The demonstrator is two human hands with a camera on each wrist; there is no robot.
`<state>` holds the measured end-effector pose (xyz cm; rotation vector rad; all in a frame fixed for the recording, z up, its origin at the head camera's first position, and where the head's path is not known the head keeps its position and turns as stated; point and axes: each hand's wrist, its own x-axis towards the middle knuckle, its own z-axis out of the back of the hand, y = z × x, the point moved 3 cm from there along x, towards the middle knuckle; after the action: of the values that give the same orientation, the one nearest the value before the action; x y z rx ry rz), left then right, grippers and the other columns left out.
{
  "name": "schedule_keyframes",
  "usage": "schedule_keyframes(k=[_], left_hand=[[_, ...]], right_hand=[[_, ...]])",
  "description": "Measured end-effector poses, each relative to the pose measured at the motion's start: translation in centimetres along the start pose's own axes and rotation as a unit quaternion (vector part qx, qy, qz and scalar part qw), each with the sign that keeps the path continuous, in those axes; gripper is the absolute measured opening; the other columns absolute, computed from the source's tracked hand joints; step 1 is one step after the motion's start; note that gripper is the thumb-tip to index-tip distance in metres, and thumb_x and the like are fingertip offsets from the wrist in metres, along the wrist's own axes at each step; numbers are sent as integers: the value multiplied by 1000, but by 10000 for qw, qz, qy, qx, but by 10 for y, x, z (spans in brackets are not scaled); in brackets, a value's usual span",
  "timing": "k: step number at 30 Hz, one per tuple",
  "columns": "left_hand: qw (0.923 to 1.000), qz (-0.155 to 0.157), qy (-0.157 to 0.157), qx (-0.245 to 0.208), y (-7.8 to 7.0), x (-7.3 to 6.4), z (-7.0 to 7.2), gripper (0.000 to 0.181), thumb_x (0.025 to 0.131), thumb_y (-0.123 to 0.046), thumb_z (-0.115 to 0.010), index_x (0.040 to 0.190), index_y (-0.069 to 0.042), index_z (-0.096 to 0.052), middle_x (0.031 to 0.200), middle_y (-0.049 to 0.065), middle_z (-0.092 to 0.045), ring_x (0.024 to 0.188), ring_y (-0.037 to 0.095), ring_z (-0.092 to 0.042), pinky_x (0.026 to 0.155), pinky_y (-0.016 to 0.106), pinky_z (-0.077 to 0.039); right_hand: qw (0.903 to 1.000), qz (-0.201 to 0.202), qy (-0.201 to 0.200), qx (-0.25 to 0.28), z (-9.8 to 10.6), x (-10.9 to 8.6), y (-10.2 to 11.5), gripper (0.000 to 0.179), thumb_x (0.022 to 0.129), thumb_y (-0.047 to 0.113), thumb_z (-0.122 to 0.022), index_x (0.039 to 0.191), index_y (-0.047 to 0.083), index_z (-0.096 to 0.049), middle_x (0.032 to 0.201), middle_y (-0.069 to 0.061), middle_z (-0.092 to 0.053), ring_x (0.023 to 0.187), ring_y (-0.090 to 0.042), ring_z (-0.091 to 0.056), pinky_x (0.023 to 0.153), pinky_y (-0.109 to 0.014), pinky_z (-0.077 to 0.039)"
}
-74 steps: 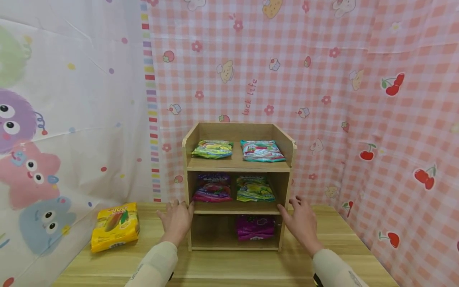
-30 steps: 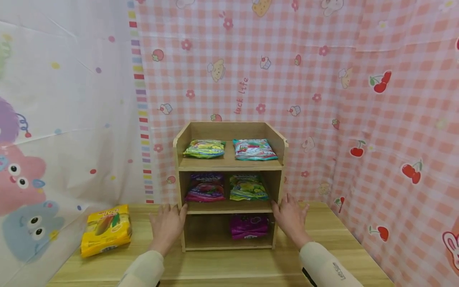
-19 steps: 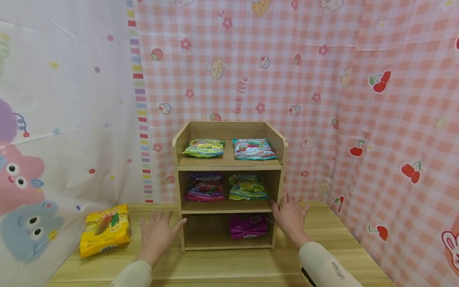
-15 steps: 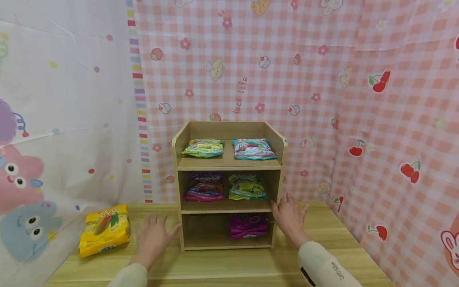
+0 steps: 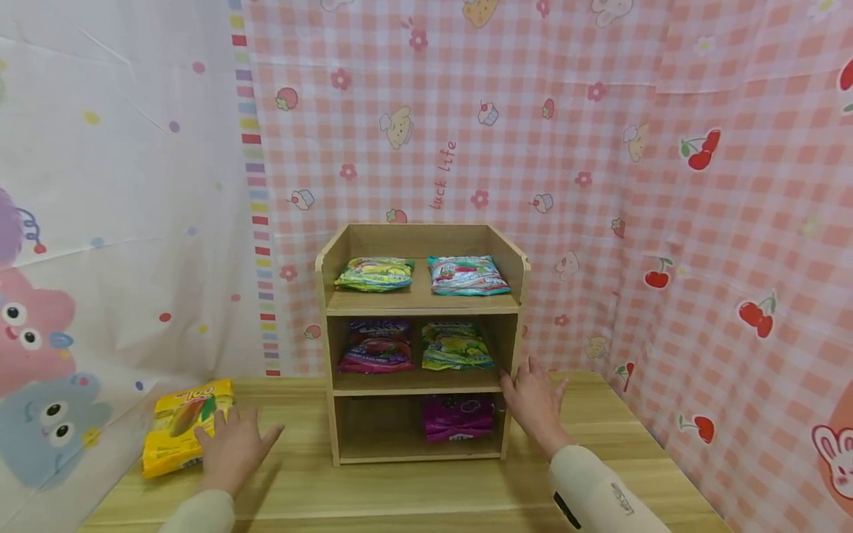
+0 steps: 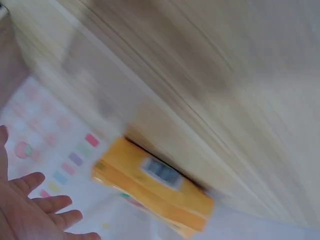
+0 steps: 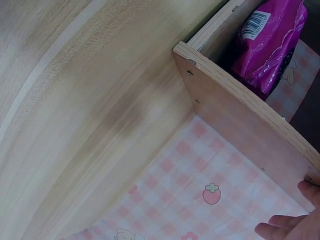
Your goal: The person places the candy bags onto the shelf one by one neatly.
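My left hand (image 5: 233,450), fingers spread and slightly bent, hovers at the right edge of a yellow bag (image 5: 175,423) with a mango picture. In the left wrist view a gap shows between those fingers and the yellow bag (image 6: 155,182). My right hand (image 5: 536,403) rests its thumb against the front right edge of a three-tier wooden shelf (image 5: 420,383), its other fingers loosely extended along the outer side. On the bottom tier a purple bag (image 5: 458,419) sits at the right, beside bare board on the left.
The top tier holds a yellow-green bag (image 5: 376,275) and a teal-white bag (image 5: 469,276). On the middle tier lie a purple-pink bag (image 5: 378,349) and a green-yellow bag (image 5: 456,348). A wood-grain table (image 5: 400,496) carries everything, with printed curtains (image 5: 586,244) behind and beside it.
My left hand has let go of the shelf's left side and moved left to the yellow bag. The right hand stays at the shelf. The head view has shifted slightly.
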<state>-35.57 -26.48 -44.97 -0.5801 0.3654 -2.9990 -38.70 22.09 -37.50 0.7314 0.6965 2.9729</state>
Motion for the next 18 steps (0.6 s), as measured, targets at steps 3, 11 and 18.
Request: schedule_keyframes(k=[3,11,18], left_hand=[[9997,72,207,111,19,4,3,76,91,-59,-60,126,9,-57,125,46,-43,121,66,-31,89,85,-18],[9978,301,515,291,59,12,10,78,83,-45,-76,122,15,-47,116,52,-36,112,71,-30,83,87,-21],[9948,115,801,617,70,15,3,75,84,-34,-76,131,14,-44,115,49,-39,104,71,-38,81,86,-28]], right_hand=[[10000,-10,15,-25,0,0,0,58,102,40,-45,134,-7,-55,154,-26,-32,139,-48,-31,107,-75,5],[10000,8,30,-61,-1,1,-1,58,102,40,-45,134,-7,-56,154,-26,-33,139,-46,-32,107,-75,4],[10000,3,42,-60,-2,1,-2,59,103,41,-45,134,-8,-55,154,-26,-32,140,-45,-32,107,-74,4]])
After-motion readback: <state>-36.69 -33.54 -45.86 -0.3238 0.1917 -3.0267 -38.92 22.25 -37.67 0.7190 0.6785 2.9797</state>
